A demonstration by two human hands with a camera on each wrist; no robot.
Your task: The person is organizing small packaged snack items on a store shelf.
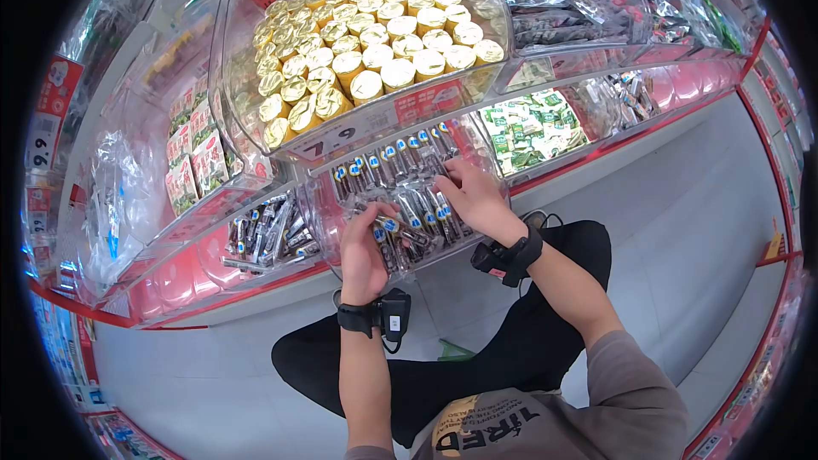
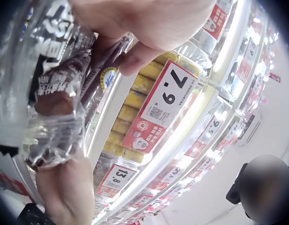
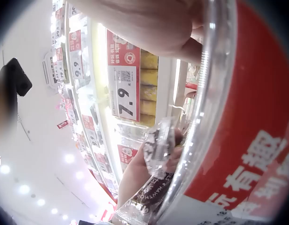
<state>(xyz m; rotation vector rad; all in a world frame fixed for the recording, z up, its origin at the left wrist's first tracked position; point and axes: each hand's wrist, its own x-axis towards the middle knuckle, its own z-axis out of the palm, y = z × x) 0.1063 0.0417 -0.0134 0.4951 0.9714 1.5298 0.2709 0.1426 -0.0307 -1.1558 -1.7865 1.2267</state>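
At centre frame in my head view, both hands work inside a clear plastic bin [image 1: 328,226] of dark-wrapped snack bars [image 1: 400,175] on a shop shelf. My left hand [image 1: 362,247] sits at the bin's lower left edge, fingers curled round a dark snack bar [image 1: 388,226]; the left wrist view shows that bar's crinkled clear-and-brown wrapper [image 2: 57,89] pinched between thumb and fingers. My right hand [image 1: 473,196], just right of centre, lies palm down over the rows, fingers bent onto the bars; I cannot tell whether it actually grips one. Above, at upper centre, a second bin holds gold-foil rounds [image 1: 375,30] over a 7.9 price tag [image 1: 328,143]. Green packets [image 1: 528,123] fill the bin to the right. My dark-trousered knees show at the bottom of the frame
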